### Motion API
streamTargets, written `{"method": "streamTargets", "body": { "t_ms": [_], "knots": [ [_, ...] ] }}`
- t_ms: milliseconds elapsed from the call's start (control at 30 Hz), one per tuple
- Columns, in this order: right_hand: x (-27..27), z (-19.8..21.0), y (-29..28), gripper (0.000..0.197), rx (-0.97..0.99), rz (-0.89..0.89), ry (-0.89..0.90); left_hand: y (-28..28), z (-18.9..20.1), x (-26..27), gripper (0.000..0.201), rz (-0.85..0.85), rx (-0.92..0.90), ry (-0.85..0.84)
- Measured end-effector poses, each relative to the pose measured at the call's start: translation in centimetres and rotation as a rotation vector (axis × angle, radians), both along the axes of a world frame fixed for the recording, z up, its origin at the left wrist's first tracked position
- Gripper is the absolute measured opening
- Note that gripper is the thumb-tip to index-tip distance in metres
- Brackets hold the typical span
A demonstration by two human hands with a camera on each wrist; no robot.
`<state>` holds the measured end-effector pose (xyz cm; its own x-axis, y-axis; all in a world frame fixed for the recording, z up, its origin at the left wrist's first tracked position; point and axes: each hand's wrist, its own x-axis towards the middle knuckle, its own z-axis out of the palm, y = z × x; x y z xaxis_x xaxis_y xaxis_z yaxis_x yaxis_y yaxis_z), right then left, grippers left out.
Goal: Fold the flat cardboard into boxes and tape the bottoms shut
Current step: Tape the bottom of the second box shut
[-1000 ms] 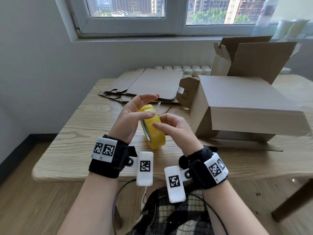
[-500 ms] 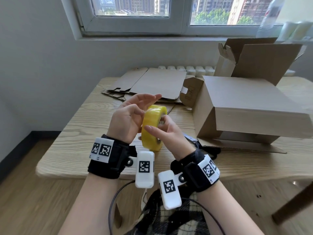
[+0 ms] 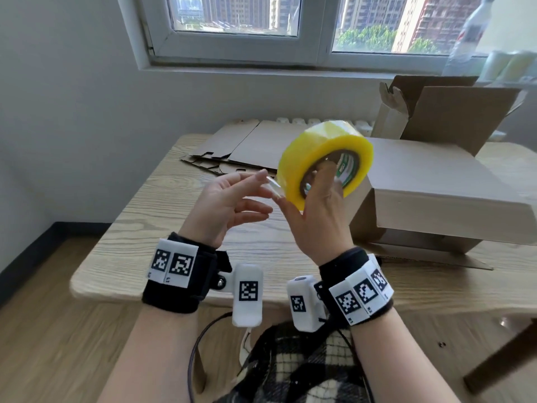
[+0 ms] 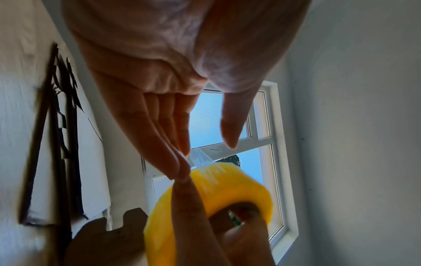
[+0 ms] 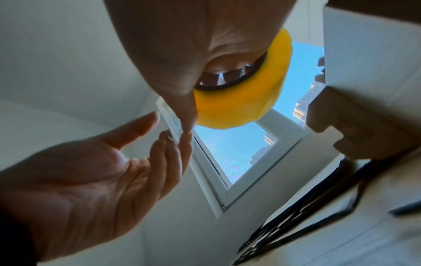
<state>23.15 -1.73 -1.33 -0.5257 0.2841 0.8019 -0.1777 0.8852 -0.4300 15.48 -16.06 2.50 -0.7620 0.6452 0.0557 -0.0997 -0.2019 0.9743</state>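
My right hand (image 3: 318, 207) holds a yellow tape roll (image 3: 316, 146) up above the table, fingers curled through its core and thumb lying along its outer face. A short clear free end of the tape (image 3: 272, 186) is peeled off the roll's left side. My left hand (image 3: 229, 199) is just left of the roll with straight fingers; their tips touch that free end and the thumb stands apart, as the left wrist view shows (image 4: 199, 157). A folded cardboard box (image 3: 436, 193) lies on its side right behind the roll.
A stack of flat cardboard (image 3: 252, 146) lies at the back of the wooden table (image 3: 145, 216). An open box (image 3: 453, 112) stands behind the folded one at the back right. The window wall is close behind. A bottle stands on the sill at the right.
The right hand has lifted the roll up and to the right, with the core now facing me. The left hand has come off the roll's face and now touches only the peeled end.
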Motion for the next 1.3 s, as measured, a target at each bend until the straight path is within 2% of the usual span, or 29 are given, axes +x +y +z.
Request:
{"method": "streamTargets", "body": {
  "t_ms": [100, 167, 367, 500, 633, 800, 1000, 1133, 1300],
  "knots": [
    [0.7, -0.2, 0.3, 0.063, 0.165, -0.095, -0.02, 0.6, 0.0, 0.6, 0.042, 0.035, -0.051, 0.039],
    [1.0, -0.4, 0.3, 0.064, 0.207, -0.121, -0.015, 0.9, 0.0, 0.9, 0.043, 0.076, -0.061, 0.057],
    [2.8, 0.2, -0.1, 0.063, 0.176, -0.142, 0.049, 1.1, -0.6, 1.8, 0.021, 0.044, -0.029, 0.111],
    [3.6, 0.3, 0.5, 0.056, 0.165, -0.153, 0.019, 1.4, -0.6, 2.9, 0.024, -0.01, 0.01, 0.129],
    [4.6, -0.1, 0.9, 0.056, 0.17, -0.169, -0.008, 1.9, -0.7, 3.8, 0.019, -0.015, 0.004, 0.169],
    [5.9, -0.3, 1.1, 0.065, 0.136, -0.213, -0.023, 2.8, -0.9, 5.4, 0.023, 0.045, -0.054, 0.253],
    [7.1, -0.1, 1.0, 0.063, 0.046, -0.221, 0.009, 3.2, -1.2, 6.5, 0.014, 0.12, 0.002, 0.255],
    [8.0, -0.1, 0.5, 0.064, -0.087, -0.181, 0.043, 3.3, -1.4, 7.1, 0.012, 0.068, 0.073, 0.141],
    [9.1, 0.1, 0.4, 0.064, -0.353, -0.103, 0.043, 3.0, -1.9, 7.5, 0.019, -0.162, 0.235, -0.221]
  ]
}}
